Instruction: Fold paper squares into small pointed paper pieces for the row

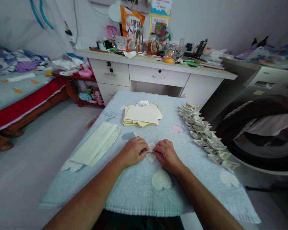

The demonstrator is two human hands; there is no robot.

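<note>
Both hands meet over the near middle of the cloth-covered table, closed on one small pale piece of paper (151,157). My left hand (133,151) pinches its left side and my right hand (168,155) pinches its right side. A thin raised edge of the paper spans the gap between the fingertips; its exact folds are too small to make out. Left of my left hand lies a long stack of pale green paper (96,143). Beyond the hands sits a pile of cream and yellow paper sheets (142,114). Folded, pointed paper pieces (204,131) stand in rows at the right.
A light blue cloth (139,191) covers the table. White crumpled paper (142,103) lies behind the sheet pile. A white desk (158,75) crowded with jars and bags stands beyond. A bed (21,92) is on the left, a washing machine (266,86) on the right.
</note>
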